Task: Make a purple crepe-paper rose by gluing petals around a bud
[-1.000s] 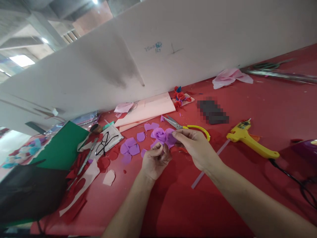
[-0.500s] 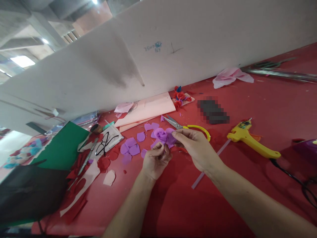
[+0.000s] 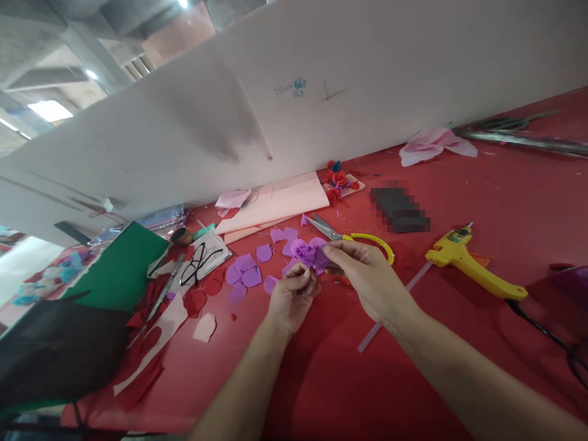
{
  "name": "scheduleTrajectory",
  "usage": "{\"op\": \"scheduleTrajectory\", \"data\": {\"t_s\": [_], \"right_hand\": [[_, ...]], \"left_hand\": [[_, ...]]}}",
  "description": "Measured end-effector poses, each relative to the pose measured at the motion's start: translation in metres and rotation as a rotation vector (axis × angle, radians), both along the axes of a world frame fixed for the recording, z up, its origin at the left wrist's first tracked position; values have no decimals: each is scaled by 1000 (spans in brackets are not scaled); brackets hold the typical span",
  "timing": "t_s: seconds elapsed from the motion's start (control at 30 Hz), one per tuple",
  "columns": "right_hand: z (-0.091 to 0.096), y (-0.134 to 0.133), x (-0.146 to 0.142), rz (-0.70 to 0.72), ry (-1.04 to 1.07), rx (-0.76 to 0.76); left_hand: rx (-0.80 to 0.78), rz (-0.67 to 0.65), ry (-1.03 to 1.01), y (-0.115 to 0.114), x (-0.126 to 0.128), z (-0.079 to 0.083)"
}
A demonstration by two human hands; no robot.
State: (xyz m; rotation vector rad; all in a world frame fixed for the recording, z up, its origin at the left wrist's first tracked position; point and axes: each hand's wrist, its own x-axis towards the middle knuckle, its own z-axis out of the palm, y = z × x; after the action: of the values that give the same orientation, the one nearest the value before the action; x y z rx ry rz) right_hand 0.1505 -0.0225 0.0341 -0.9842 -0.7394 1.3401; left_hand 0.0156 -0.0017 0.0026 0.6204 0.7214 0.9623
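Observation:
A purple paper flower [image 3: 304, 250] with ruffled inner petals is held above the red table. My left hand [image 3: 294, 294] pinches it from below, fingers closed around its base, which they hide. From the right, my right hand [image 3: 361, 269] grips a purple petal [image 3: 322, 256] at the flower's side between thumb and fingers. Loose purple petals [image 3: 244, 271] lie to the left of my hands, and several more lie just behind the flower. Scissors [image 3: 327, 228] with yellow handles rest behind my right hand, partly covered by it.
A yellow glue gun [image 3: 463, 257] with a glue stick [image 3: 418, 275] in it lies at the right, its cord trailing away. Eyeglasses [image 3: 196, 266], a pink sheet [image 3: 280, 205], red flowers [image 3: 337, 180], a blurred-out dark object [image 3: 399, 209] and green paper [image 3: 122, 263] surround the work area.
The view has shifted slightly, so everything sits a little further right. Both hands keep their hold on the flower and petal, with hardly any movement between them.

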Motion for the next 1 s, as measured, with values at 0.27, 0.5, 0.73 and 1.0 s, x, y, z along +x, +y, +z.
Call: {"op": "scheduleTrajectory", "data": {"t_s": [0.27, 0.5, 0.73, 1.0], "right_hand": [[0, -3, 0, 4, -21, 10], [3, -6, -2, 3, -63, 3], [6, -7, -5, 14, -44, 3], [6, -10, -7, -13, 37, -42]], "left_hand": [[42, 84, 13, 1, 0, -2], [126, 83, 45, 1, 1, -5], [172, 115, 64, 1, 0, -8], [176, 114, 54, 0, 0, -4]]}}
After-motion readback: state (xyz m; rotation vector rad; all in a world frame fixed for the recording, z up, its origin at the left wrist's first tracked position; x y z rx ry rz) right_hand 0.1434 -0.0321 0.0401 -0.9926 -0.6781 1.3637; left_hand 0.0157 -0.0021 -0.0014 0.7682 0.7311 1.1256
